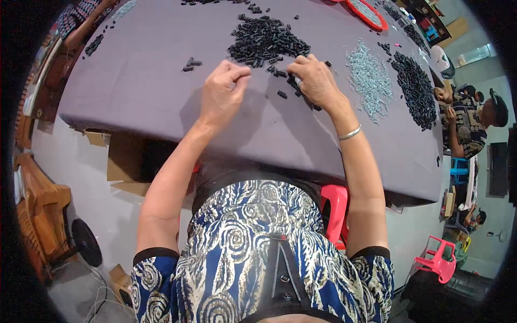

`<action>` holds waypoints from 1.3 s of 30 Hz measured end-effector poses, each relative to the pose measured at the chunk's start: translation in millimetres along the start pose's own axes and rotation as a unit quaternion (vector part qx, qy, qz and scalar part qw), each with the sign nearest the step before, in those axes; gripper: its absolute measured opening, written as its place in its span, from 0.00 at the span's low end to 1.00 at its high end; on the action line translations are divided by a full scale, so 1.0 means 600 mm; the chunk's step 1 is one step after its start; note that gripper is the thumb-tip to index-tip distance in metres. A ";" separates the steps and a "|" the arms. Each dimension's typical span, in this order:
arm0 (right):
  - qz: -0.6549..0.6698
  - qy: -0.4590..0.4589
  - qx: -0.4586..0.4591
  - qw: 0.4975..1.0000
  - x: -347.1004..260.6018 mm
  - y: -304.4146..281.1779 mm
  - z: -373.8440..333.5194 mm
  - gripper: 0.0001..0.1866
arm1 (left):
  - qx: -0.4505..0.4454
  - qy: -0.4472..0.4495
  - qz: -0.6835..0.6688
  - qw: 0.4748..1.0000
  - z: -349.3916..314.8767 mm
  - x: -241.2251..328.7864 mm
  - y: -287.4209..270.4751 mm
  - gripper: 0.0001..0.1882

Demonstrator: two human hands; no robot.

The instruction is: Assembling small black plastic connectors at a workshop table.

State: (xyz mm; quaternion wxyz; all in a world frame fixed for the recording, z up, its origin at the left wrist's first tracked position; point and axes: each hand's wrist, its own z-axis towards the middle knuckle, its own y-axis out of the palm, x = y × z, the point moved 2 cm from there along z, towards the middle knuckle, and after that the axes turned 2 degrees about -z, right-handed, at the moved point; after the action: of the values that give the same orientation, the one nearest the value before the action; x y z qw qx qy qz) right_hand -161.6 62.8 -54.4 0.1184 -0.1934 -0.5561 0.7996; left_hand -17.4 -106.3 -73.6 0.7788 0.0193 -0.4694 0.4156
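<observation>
My left hand (223,90) hovers over the grey cloth-covered table (145,81), fingers pinched together; whatever small piece it pinches is hidden. My right hand (315,81) rests on the cloth with fingers curled over a few small black parts (282,95). Just beyond both hands lies a heap of small black cylindrical parts (266,39). A silver bangle (350,133) circles my right wrist.
A pile of small silvery parts (369,78) and a second black pile (416,89) lie to the right. A red tray (367,13) sits at the far edge. A pink stool (335,212) stands under the table. Other people sit at right (474,121); cardboard boxes (126,161) sit below left.
</observation>
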 end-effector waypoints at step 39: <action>0.165 0.056 0.082 0.981 -0.024 0.021 -0.005 0.08 | -0.060 -0.030 0.066 0.996 -0.016 -0.025 0.015 0.05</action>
State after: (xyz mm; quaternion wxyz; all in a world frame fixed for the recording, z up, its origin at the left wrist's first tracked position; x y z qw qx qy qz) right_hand -146.8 55.2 -64.5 0.0316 -0.3162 -0.4414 0.8391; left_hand -19.6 -105.7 -93.3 0.7350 -0.0463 -0.5167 0.4368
